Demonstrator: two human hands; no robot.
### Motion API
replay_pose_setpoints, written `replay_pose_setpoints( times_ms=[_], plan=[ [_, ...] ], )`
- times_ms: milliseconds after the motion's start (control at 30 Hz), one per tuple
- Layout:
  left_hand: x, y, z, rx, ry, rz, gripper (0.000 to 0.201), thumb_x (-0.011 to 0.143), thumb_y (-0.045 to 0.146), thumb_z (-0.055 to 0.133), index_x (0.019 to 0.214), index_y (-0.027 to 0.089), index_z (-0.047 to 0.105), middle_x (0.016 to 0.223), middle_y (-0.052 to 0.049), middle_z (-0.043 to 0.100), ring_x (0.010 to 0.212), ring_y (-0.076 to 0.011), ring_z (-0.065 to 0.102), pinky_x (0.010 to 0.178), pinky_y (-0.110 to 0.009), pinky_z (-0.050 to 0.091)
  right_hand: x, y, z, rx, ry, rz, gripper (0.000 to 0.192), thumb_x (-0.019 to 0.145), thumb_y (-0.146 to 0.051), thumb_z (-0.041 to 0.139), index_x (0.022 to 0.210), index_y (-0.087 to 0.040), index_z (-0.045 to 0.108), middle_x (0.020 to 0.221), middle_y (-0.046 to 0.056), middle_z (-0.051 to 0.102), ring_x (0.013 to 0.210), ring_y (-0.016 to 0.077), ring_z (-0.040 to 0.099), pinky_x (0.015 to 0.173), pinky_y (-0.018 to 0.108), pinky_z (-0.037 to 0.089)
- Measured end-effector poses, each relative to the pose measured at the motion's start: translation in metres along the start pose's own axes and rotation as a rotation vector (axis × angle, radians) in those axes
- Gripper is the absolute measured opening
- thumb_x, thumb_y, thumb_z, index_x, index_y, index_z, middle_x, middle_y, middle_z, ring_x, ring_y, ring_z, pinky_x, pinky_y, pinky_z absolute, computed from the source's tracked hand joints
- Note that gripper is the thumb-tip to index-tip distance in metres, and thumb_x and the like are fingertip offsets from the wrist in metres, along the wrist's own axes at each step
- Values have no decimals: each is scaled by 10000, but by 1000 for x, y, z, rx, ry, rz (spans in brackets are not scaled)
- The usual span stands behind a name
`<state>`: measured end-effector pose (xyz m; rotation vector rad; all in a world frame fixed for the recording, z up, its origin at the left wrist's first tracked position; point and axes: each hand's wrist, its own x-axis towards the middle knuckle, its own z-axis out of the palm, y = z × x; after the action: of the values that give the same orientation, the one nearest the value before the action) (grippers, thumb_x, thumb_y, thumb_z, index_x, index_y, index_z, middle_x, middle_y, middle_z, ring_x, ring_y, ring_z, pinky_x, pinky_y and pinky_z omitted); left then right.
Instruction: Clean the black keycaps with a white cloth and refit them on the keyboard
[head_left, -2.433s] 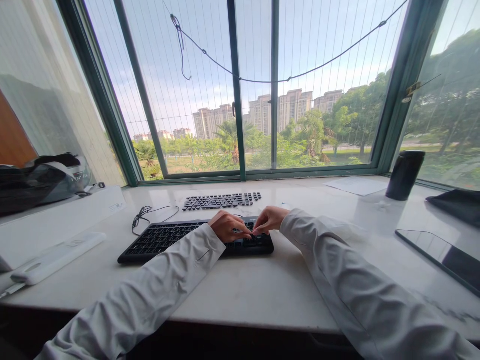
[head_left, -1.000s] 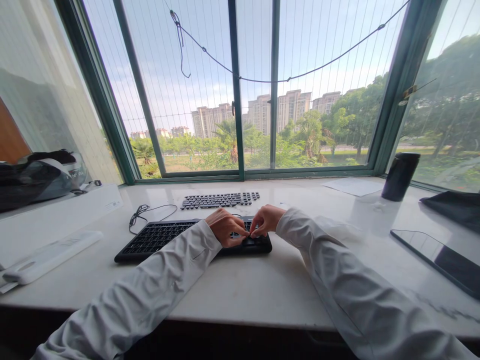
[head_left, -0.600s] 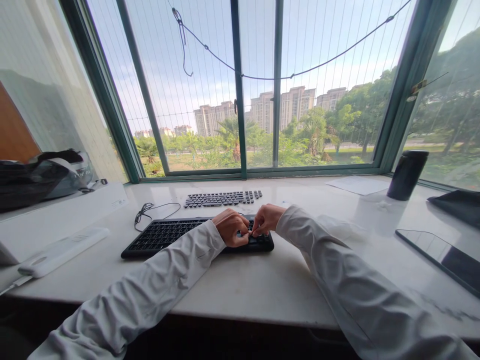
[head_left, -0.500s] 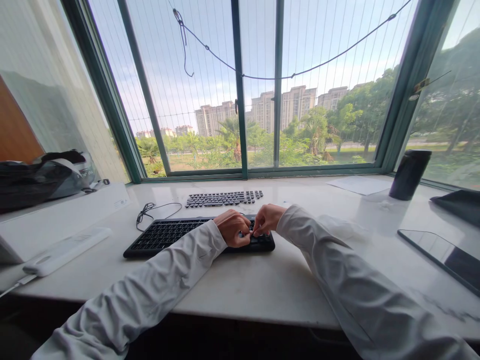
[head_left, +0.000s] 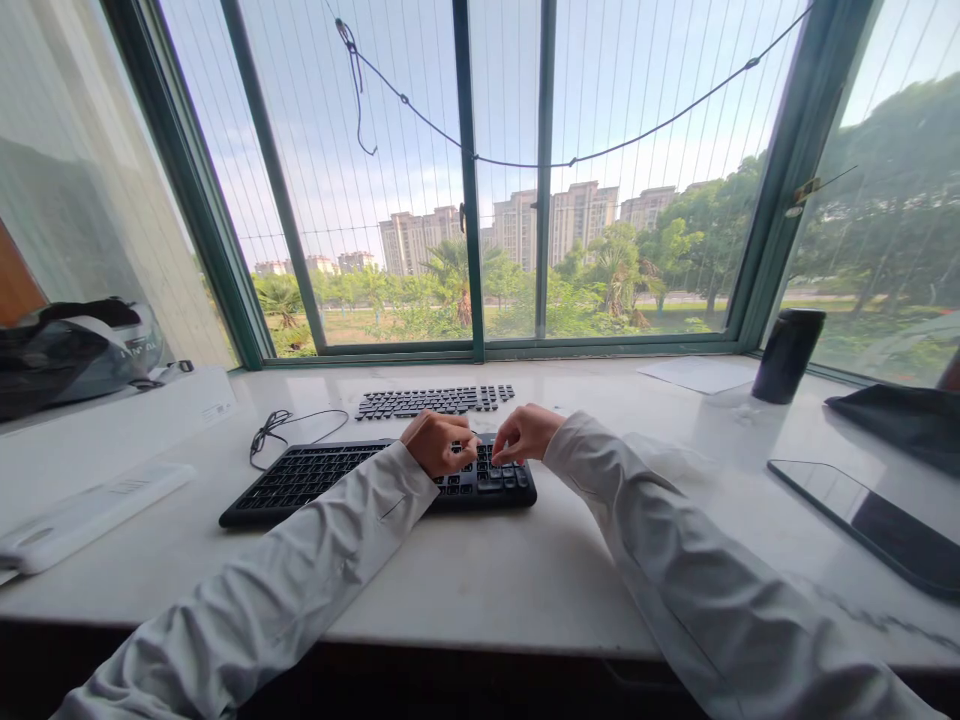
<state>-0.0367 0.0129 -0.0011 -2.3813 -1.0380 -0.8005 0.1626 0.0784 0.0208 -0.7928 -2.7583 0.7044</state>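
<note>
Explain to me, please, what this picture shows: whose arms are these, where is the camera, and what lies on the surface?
The camera sits on a person's head and looks forward and down, so both arms are that person's own. The left hand and right hand hover with curled fingers over the right end of a black keyboard on a pale counter by a window. Whether they hold anything is too small to tell. Behind it lies a sheet of loose keycaps; right, a dark cup and a tablet.

Black keyboard (head_left: 315, 482) flat on the pale sill, loose keycaps (head_left: 435, 401) rowed just behind.
</note>
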Motion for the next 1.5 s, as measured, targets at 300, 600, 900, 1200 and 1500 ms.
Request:
replay_pose_setpoints(
  times_ms=[300,600,900,1200,1500],
  plan=[
    [3,0,1,46,-64,-231,259,767,274,487,573,171,623,648,-5,657,605,-114,585,588,-221,379,2,7,4,-17,-78,-7,339,637,-459,676,822,-183,743,533,-6,632,522,105,566,514,183,390],
    [4,-3,4,162,-118,-469,343,800,387,436,715,210,717,702,-59,691,678,-193,621,642,-285,423,7,43,-18,-249,456,321,316,712,-492,593,830,-239,740,557,0,649,609,134,591,607,229,410],
    [6,-1,2,204,-154,-476,434,838,449,361,781,228,730,718,-98,691,717,-245,649,666,-355,468,72,87,-39,-574,357,637,253,724,-454,616,873,-282,726,994,78,673,900,231,606,769,352,435],
    [7,2,-1,187,-178,-458,381,825,387,386,780,214,723,729,-98,687,718,-238,651,664,-354,484,123,111,-29,-712,299,574,237,756,-395,612,955,-306,704,1053,59,664,949,231,599,793,334,423],
    [9,6,-8,161,-194,-466,382,832,381,388,795,194,719,746,-107,687,749,-228,655,695,-346,488,135,119,-21,-805,265,562,207,785,-285,576,938,-242,708,1033,113,667,954,261,602,786,365,416]
  ],
)
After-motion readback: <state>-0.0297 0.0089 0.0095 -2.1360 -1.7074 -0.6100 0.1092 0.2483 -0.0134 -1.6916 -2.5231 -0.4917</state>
